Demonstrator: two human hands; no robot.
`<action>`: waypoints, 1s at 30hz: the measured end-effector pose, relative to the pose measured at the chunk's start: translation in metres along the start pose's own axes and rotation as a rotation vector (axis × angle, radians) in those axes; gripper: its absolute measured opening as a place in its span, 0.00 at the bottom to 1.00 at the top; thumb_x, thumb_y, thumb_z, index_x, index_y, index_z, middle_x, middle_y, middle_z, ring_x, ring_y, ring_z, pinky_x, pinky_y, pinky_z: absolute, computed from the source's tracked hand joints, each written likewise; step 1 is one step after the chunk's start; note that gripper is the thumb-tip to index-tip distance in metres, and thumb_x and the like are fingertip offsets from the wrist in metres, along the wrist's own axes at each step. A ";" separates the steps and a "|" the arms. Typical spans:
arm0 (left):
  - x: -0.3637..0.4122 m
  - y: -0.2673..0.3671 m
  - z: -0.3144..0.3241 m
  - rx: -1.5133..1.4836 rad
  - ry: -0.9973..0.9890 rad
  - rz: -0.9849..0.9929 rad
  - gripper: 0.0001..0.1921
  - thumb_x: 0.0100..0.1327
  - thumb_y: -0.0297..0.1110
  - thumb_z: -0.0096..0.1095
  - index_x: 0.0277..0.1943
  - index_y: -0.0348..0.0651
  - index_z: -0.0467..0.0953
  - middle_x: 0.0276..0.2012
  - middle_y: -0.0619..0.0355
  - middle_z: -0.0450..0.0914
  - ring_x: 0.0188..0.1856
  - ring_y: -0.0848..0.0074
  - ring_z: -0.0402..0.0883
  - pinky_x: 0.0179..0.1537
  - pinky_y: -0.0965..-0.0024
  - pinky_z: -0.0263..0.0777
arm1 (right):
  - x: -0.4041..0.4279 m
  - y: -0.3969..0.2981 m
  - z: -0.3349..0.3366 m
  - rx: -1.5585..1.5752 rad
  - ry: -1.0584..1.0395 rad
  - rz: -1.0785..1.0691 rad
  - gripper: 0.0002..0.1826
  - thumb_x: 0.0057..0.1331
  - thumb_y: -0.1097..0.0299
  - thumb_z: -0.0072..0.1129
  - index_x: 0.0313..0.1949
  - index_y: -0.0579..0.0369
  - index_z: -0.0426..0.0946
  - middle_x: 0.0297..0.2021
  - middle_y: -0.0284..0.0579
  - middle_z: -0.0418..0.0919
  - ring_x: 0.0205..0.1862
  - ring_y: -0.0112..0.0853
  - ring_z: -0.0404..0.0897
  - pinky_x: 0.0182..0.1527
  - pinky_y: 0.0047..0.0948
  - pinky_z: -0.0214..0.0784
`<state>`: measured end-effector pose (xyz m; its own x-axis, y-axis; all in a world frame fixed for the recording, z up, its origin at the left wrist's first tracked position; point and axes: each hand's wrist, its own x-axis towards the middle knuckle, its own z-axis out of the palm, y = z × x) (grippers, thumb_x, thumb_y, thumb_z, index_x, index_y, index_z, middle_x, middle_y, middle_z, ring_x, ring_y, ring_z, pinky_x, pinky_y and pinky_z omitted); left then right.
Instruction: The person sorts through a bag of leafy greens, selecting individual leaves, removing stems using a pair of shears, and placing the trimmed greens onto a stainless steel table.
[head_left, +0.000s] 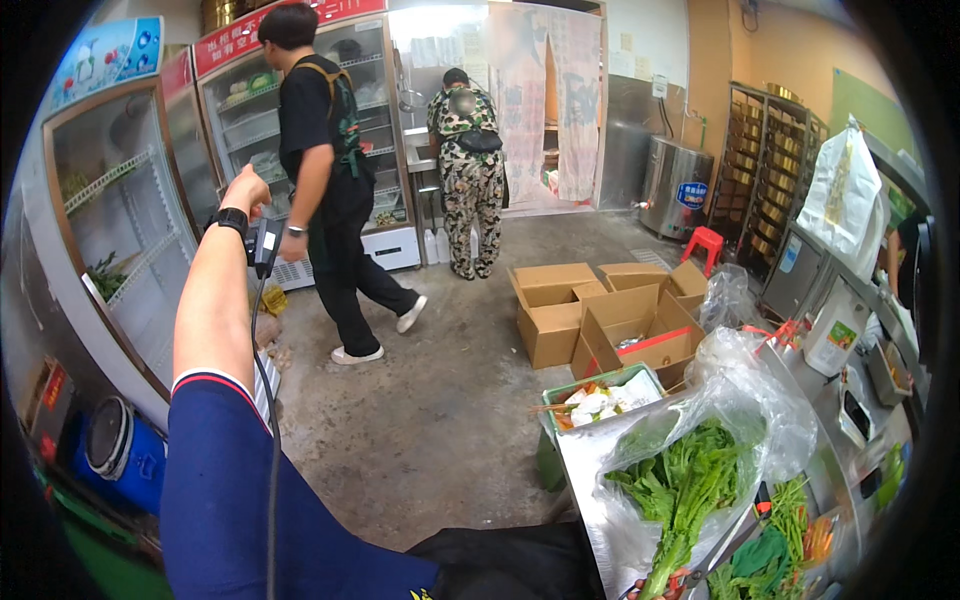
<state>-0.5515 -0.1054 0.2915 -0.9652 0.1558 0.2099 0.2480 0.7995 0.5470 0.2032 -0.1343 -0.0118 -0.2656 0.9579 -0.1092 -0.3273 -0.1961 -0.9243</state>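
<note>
My left arm reaches far forward on the left, with a black band and a cabled device at the wrist. My left hand is raised before a glass-door fridge; nothing shows in it, and its fingers are partly hidden. At the bottom edge my right hand, mostly cut off, grips the stem base of leafy greens. Dark-bladed scissors lie against the stem, their red handle beside my fingers. The leaves rest in a clear plastic bag on a metal table.
A person in black walks by the fridges; another in camouflage bends at the back. Cardboard boxes stand on the floor beyond a green bin of scraps. More greens lie at right. A blue barrel stands lower left.
</note>
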 end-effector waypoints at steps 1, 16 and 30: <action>0.002 0.000 0.001 0.002 0.001 0.002 0.47 0.54 0.22 0.61 0.68 0.61 0.37 0.20 0.54 0.72 0.17 0.73 0.71 0.17 0.66 0.64 | -0.001 -0.002 0.000 -0.039 0.006 0.038 0.33 0.58 0.68 0.55 0.61 0.64 0.54 0.50 0.48 0.68 0.49 0.35 0.70 0.51 0.31 0.62; -0.019 0.017 0.001 -0.017 -0.132 -0.089 0.25 0.55 0.26 0.62 0.54 0.44 0.61 0.24 0.49 0.77 0.24 0.66 0.78 0.22 0.58 0.72 | -0.003 0.003 -0.008 -0.013 -0.012 0.048 0.36 0.59 0.66 0.56 0.63 0.61 0.51 0.53 0.51 0.66 0.53 0.36 0.67 0.56 0.38 0.58; -0.047 0.018 0.015 0.216 0.000 0.073 0.13 0.54 0.30 0.64 0.40 0.32 0.75 0.23 0.52 0.81 0.28 0.71 0.83 0.32 0.67 0.75 | -0.002 0.007 -0.012 -0.039 -0.043 0.046 0.35 0.61 0.65 0.54 0.64 0.56 0.48 0.56 0.55 0.64 0.57 0.40 0.65 0.59 0.50 0.56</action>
<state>-0.5031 -0.0893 0.2798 -0.9455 0.2172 0.2427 0.2932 0.8920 0.3440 0.2121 -0.1354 -0.0221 -0.3182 0.9380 -0.1373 -0.2783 -0.2308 -0.9323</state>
